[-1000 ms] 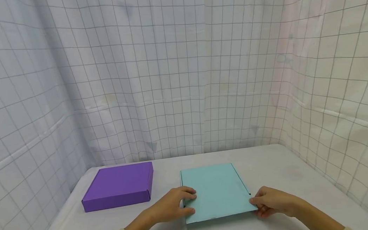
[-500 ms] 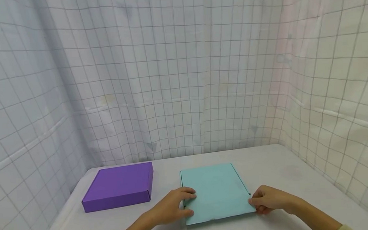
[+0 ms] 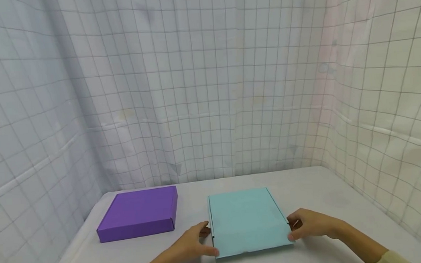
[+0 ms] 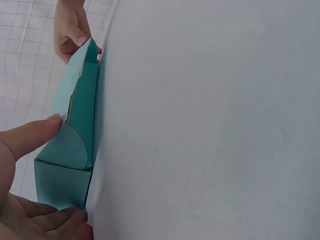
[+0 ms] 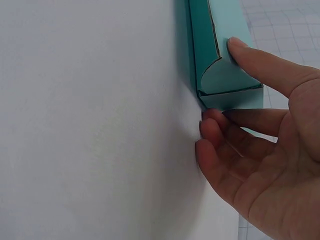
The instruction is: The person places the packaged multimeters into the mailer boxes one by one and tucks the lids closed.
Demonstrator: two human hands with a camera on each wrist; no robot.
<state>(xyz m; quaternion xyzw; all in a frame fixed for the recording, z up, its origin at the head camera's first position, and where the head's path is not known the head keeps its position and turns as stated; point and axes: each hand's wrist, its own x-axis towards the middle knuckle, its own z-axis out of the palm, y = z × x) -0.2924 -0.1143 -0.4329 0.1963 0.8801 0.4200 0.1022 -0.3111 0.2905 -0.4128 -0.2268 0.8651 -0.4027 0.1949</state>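
A light blue cardboard mailer box (image 3: 248, 219) lies on the white table, its lid down at the back and slightly raised at the front. My left hand (image 3: 193, 243) holds its front left corner, thumb on the lid edge and fingers against the side wall. At the opposite corner my right hand (image 3: 312, 224) grips likewise, thumb on top and bent fingers low at the side. Both wrist views reveal a curved side tab (image 4: 70, 147) under the lid's front flap and a darker teal inside. The back of the box is hidden in the wrist views.
A closed purple box (image 3: 137, 212) of similar shape sits on the table (image 3: 190, 193) to the left. White curtains with a grid pattern (image 3: 208, 87) enclose the table at the back and both sides.
My left fingers have slid off the lid top to the left side, the thumb now at the front corner. My right hand has shifted from pinching the lid corner to spanning lid and side.
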